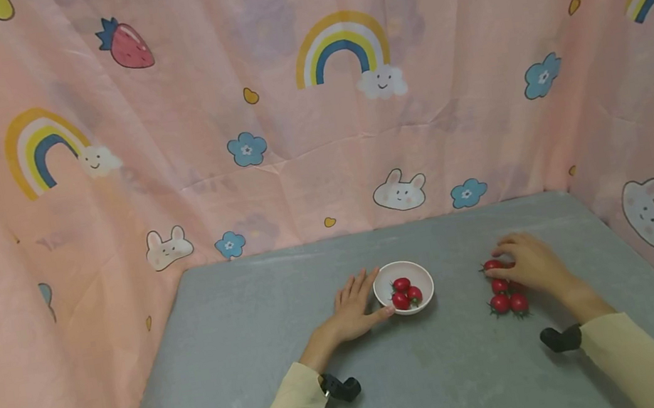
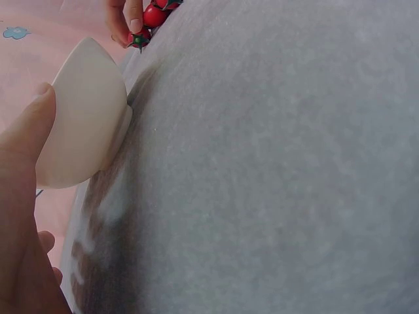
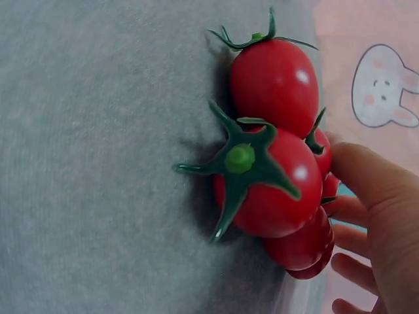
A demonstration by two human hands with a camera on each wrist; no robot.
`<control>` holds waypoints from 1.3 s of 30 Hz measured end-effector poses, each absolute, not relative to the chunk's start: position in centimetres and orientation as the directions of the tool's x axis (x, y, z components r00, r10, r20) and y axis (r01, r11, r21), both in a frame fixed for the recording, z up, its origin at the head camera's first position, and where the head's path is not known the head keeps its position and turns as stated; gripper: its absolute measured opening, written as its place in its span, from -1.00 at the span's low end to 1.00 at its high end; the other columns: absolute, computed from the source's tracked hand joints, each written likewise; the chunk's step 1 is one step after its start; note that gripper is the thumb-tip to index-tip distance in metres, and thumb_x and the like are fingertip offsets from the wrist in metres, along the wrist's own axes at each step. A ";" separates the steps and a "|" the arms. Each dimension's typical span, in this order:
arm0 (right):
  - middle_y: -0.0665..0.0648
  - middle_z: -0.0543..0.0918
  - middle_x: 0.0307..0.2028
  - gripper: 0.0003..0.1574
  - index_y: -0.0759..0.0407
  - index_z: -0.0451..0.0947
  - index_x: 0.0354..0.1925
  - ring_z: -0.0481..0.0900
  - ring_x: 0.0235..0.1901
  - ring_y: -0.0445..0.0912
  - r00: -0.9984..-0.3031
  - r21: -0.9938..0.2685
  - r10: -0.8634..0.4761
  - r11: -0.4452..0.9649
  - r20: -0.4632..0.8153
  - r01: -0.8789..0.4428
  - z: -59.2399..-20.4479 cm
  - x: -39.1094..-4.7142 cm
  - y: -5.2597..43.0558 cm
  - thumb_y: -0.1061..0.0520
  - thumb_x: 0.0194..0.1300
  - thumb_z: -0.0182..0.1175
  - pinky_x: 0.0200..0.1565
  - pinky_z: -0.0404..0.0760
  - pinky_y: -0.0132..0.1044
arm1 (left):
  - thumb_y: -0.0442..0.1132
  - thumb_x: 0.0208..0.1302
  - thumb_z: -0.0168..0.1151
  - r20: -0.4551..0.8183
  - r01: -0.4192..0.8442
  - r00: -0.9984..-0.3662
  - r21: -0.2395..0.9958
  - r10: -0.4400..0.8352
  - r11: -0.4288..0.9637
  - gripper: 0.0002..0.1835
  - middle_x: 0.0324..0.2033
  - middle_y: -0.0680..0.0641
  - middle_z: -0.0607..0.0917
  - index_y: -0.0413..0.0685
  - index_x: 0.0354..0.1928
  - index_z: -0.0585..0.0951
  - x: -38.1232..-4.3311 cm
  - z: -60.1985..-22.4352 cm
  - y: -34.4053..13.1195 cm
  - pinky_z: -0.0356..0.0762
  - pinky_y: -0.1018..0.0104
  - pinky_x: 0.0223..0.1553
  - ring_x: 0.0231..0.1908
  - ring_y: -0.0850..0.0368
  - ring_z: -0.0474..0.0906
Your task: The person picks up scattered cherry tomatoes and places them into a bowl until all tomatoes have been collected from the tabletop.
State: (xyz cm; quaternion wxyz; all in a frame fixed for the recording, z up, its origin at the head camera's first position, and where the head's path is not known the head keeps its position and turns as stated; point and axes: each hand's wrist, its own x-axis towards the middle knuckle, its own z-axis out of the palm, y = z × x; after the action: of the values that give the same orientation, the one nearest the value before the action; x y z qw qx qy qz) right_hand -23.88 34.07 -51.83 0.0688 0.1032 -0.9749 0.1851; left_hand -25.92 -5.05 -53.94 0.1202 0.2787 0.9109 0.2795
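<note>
A small white bowl (image 1: pixel 421 278) holds three small red tomatoes (image 1: pixel 400 301). My left hand (image 1: pixel 351 312) lies at the bowl's left side, fingers straight and spread, with the thumb by the near rim and fingertips by the far left rim. To the right, several more tomatoes (image 1: pixel 518 303) with green stem tops lie bunched on the table. My right hand (image 1: pixel 530 264) reaches over their far end and pinches the farthest tomato (image 1: pixel 490 265) between thumb and fingers. In the right wrist view, nearer tomatoes (image 3: pixel 275 183) partly hide those fingertips.
The grey table (image 1: pixel 289 290) carries the bowl and the tomato bunch, with a stretch of tabletop between them. A pink printed curtain (image 1: pixel 323 183) hangs along the table's back and both sides. A black wrist device (image 1: pixel 341 388) is strapped to each forearm.
</note>
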 end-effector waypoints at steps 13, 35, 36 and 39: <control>0.50 0.56 0.10 -0.42 0.32 0.71 -0.14 0.40 0.16 0.40 -0.981 -0.341 -0.161 0.921 0.111 -0.190 -51.7 -24.1 34.0 -0.17 0.18 0.37 0.21 0.31 0.38 | 0.33 0.35 0.04 -0.076 0.435 -0.817 0.570 0.571 0.697 -0.08 0.60 -0.08 -0.12 0.37 0.58 -0.17 -25.9 -53.9 -5.0 -0.23 -0.33 0.47 0.59 -0.21 -0.26; 0.49 0.55 0.09 -0.48 0.32 0.71 -0.17 0.42 0.13 0.40 -0.984 -0.367 -0.154 0.913 0.092 -0.177 -51.6 -24.3 33.9 -0.13 0.20 0.37 0.18 0.33 0.40 | 0.37 0.32 0.03 -0.055 0.448 -0.812 0.579 0.580 0.682 -0.06 0.59 -0.13 -0.08 0.32 0.59 -0.14 -26.1 -54.0 -5.0 -0.19 -0.36 0.45 0.57 -0.25 -0.21; 0.49 0.55 0.09 -0.49 0.32 0.71 -0.16 0.42 0.13 0.40 -0.984 -0.369 -0.154 0.912 0.093 -0.178 -51.6 -24.3 33.9 -0.12 0.20 0.37 0.18 0.33 0.41 | 0.36 0.33 0.03 -0.058 0.446 -0.812 0.578 0.580 0.683 -0.06 0.59 -0.12 -0.09 0.33 0.59 -0.15 -26.1 -54.0 -5.0 -0.19 -0.36 0.45 0.58 -0.24 -0.22; 0.49 0.55 0.11 -0.49 0.31 0.71 -0.15 0.41 0.15 0.40 -0.984 -0.372 -0.152 0.911 0.094 -0.176 -51.5 -24.2 34.0 -0.12 0.21 0.37 0.19 0.33 0.40 | 0.34 0.34 0.05 -0.068 0.441 -0.815 0.572 0.576 0.692 -0.07 0.60 -0.11 -0.10 0.36 0.58 -0.16 -26.0 -53.9 -5.0 -0.19 -0.34 0.46 0.58 -0.23 -0.23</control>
State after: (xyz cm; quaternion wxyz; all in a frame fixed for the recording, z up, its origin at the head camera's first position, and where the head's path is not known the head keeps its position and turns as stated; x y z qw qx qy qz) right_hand -24.23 33.96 -51.51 0.0315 0.0838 -0.9771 0.1930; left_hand -26.03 -4.98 -53.85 0.1220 0.2787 0.9115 0.2766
